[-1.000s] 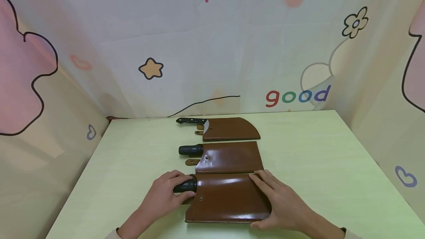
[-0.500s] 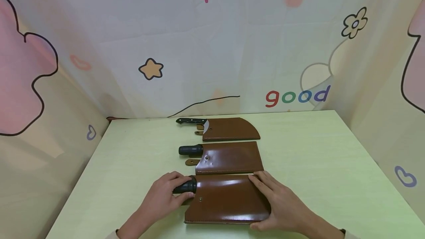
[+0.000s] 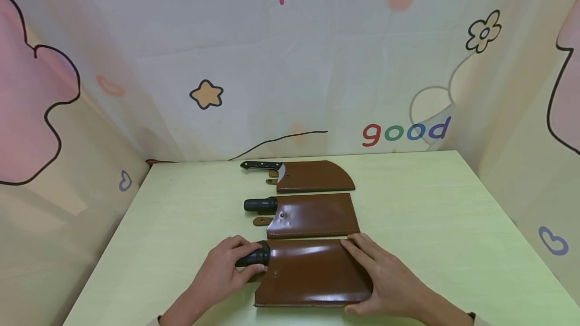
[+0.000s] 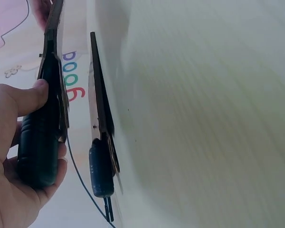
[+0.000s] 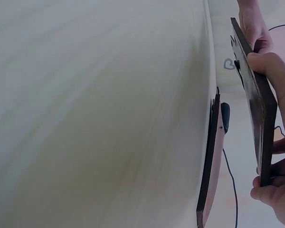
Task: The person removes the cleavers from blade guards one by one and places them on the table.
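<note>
A cleaver in a brown leather sheath [image 3: 312, 271] lies crosswise between both hands, nearest the person. My left hand [image 3: 222, 267] grips its black handle [image 3: 255, 256], with the fingers wrapped round it in the left wrist view. At the other end, my right hand [image 3: 389, 281] holds the sheath's right side, thumb on the near edge and fingers on the far edge. Both wrist views show this cleaver held a little off the table. The blade is mostly hidden inside the leather. Behind it lies a second sheathed cleaver [image 3: 314, 215] with a black handle [image 3: 260, 205].
Farthest back lies a third knife in a rounded brown sheath [image 3: 314, 176], its riveted black handle [image 3: 262, 165] pointing left. All these lie in a column on a pale green table [image 3: 435, 205]. A printed cloth [image 3: 290, 64] hangs round the back and sides.
The held cleaver has shifted very slightly toward the person and a touch to the right, both hands keeping their hold. The other two knives have stayed put.
</note>
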A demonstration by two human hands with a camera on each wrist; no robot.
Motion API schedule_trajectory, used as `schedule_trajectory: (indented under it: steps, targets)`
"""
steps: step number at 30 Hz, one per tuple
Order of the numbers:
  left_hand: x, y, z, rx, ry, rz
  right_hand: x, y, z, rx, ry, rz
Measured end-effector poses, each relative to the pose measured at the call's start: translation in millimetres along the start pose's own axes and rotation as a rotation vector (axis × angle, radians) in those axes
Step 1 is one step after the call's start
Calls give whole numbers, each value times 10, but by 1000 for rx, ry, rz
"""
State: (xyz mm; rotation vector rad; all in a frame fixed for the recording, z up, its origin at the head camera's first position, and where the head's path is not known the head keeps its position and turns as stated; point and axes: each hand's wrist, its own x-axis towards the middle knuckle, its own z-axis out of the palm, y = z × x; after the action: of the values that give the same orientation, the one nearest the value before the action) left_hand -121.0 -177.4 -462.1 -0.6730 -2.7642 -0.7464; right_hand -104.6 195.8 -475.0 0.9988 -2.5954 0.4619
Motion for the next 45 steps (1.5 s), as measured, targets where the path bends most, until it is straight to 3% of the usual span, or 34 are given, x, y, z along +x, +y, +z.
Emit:
schedule_trajectory:
  steps: [6, 22, 31, 45]
  targets:
    - [-9, -60, -37, 1, -3, -43, -1, 46, -30, 21, -1, 4]
    - [-6, -148, -61, 74, 10, -9, -98, 107, -58, -18, 16, 14]
    - [3, -212, -85, 14, 6, -11, -137, 168, -104, -18, 49, -3]
    - [-53, -321, -147, 14, -47, -29, -216, 278, -115, -7, 45, -30]
